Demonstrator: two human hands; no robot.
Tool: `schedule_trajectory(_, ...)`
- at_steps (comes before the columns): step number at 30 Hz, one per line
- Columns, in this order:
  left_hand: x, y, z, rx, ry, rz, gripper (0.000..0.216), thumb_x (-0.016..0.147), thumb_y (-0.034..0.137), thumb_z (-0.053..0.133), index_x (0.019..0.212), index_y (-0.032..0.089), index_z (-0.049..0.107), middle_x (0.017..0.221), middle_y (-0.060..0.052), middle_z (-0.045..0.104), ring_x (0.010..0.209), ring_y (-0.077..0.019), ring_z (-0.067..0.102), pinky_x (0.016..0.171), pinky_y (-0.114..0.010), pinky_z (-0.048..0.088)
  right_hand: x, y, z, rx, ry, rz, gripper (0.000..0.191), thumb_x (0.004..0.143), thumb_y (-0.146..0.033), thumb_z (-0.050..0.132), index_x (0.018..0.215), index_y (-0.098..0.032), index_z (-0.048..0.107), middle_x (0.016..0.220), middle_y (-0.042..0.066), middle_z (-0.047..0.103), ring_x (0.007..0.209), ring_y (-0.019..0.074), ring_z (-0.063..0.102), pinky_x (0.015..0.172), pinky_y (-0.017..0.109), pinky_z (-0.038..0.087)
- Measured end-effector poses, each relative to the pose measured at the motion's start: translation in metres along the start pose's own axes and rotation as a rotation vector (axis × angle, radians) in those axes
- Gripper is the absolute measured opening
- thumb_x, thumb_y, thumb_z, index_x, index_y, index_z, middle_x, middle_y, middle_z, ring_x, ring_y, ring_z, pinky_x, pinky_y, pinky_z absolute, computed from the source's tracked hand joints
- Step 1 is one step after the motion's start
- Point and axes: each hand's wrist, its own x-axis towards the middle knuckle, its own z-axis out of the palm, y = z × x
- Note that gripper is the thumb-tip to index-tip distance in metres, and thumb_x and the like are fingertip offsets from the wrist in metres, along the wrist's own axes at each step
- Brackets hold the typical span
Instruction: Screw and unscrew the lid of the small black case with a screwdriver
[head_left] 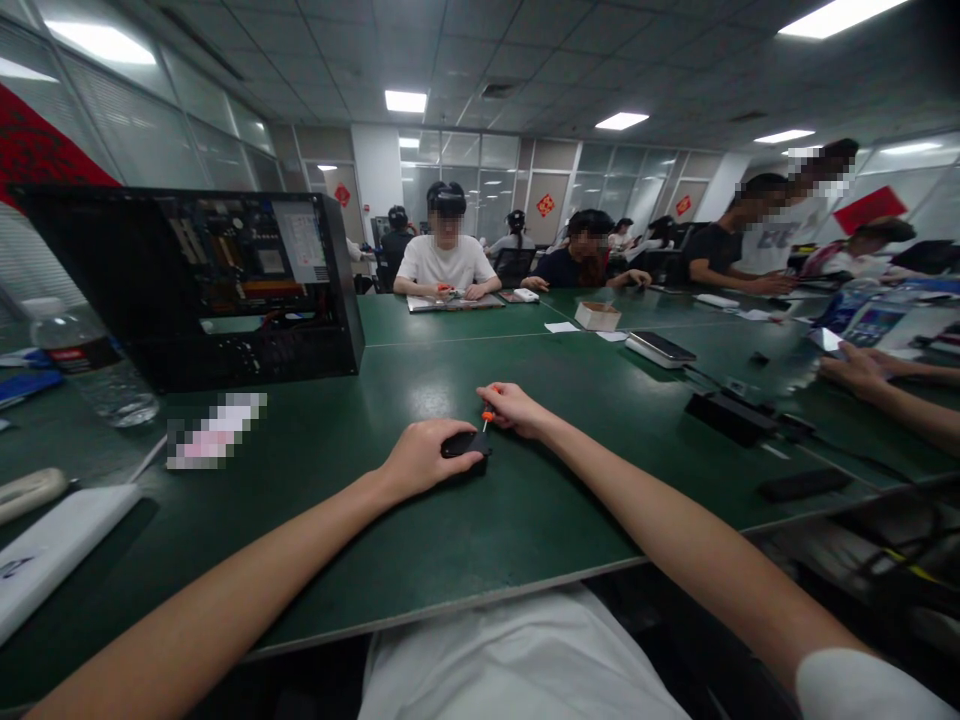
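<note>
My left hand [424, 458] rests on the green table [465, 530] with its fingers closed round a small black device [466, 445] that lies flat on the surface. My right hand [516, 408] is closed in a pinch on a small orange-handled screwdriver [487, 413], held upright with its tip down at the black device's right end. Both forearms reach out from the near table edge.
An open black computer case [217, 285] stands at the left, with a water bottle [94, 365] and white objects [52, 545] near it. A phone [660, 348], a white box [598, 316] and black devices [731, 415] lie to the right. Several people sit round the table; another person's hand [855, 368] rests at the right.
</note>
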Motion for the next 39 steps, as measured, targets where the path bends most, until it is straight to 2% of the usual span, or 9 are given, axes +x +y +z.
schedule_trajectory(6, 0.000, 0.001, 0.001, -0.028, -0.030, 0.039, 0.037, 0.087, 0.042, 0.072, 0.117, 0.020, 0.071, 0.112, -0.007, 0.077, 0.099, -0.0253, 0.072, 0.088, -0.034, 0.052, 0.000, -0.003, 0.014, 0.032, -0.037, -0.054, 0.028, 0.093, -0.036, 0.064, 0.077, -0.018, 0.050, 0.047, -0.008, 0.048, 0.032, 0.0023, 0.033, 0.032, 0.013, 0.017)
schedule_trajectory(12, 0.000, 0.002, 0.001, -0.056, -0.033, 0.030, 0.038, 0.087, 0.041, 0.073, 0.118, 0.019, 0.068, 0.110, -0.007, 0.076, 0.096, -0.0252, 0.072, 0.085, -0.034, 0.053, -0.001, -0.001, 0.018, 0.080, -0.003, -0.058, 0.020, 0.094, -0.032, 0.059, 0.082, -0.019, 0.050, 0.046, -0.008, 0.048, 0.031, 0.0034, 0.032, 0.032, 0.014, 0.016)
schedule_trajectory(17, -0.001, 0.004, 0.000, -0.080, -0.047, 0.038, 0.037, 0.088, 0.042, 0.071, 0.118, 0.020, 0.068, 0.112, -0.008, 0.076, 0.099, -0.0259, 0.071, 0.087, -0.035, 0.052, -0.003, 0.000, 0.018, 0.095, 0.009, -0.059, 0.024, 0.093, -0.036, 0.063, 0.083, -0.018, 0.052, 0.046, -0.008, 0.048, 0.031, 0.0026, 0.033, 0.032, 0.013, 0.017)
schedule_trajectory(23, 0.003, 0.000, -0.009, -0.143, -0.078, 0.071, 0.039, 0.088, 0.039, 0.072, 0.120, 0.018, 0.068, 0.114, -0.009, 0.075, 0.101, -0.0239, 0.071, 0.090, -0.033, 0.053, 0.003, 0.000, 0.005, 0.078, 0.135, -0.077, 0.022, 0.098, -0.034, 0.060, 0.090, -0.014, 0.058, 0.056, -0.009, 0.049, 0.036, 0.0011, 0.035, 0.033, 0.013, 0.022)
schedule_trajectory(28, 0.004, -0.007, -0.023, -0.149, -0.150, 0.047, 0.038, 0.083, 0.042, 0.076, 0.111, 0.017, 0.074, 0.100, -0.007, 0.078, 0.087, -0.0229, 0.072, 0.080, -0.031, 0.053, 0.008, -0.001, -0.008, 0.105, 0.262, -0.109, 0.025, 0.100, -0.037, 0.058, 0.095, -0.013, 0.060, 0.063, -0.008, 0.050, 0.042, 0.0013, 0.038, 0.036, 0.013, 0.030)
schedule_trajectory(33, 0.002, -0.010, -0.023, -0.149, -0.146, 0.020, 0.038, 0.084, 0.043, 0.075, 0.110, 0.015, 0.075, 0.093, -0.005, 0.078, 0.079, -0.0211, 0.072, 0.073, -0.028, 0.052, 0.009, -0.001, -0.010, 0.138, 0.318, -0.161, 0.022, 0.099, -0.035, 0.059, 0.094, -0.014, 0.058, 0.060, -0.009, 0.049, 0.039, 0.0015, 0.038, 0.035, 0.013, 0.027)
schedule_trajectory(39, 0.002, -0.012, -0.021, -0.142, -0.128, 0.008, 0.040, 0.082, 0.044, 0.076, 0.111, 0.016, 0.075, 0.094, -0.005, 0.079, 0.079, -0.0209, 0.071, 0.073, -0.028, 0.052, 0.011, -0.002, -0.011, 0.170, 0.366, -0.223, 0.018, 0.093, -0.033, 0.062, 0.087, -0.017, 0.054, 0.050, -0.009, 0.047, 0.034, 0.0047, 0.039, 0.031, 0.015, 0.023)
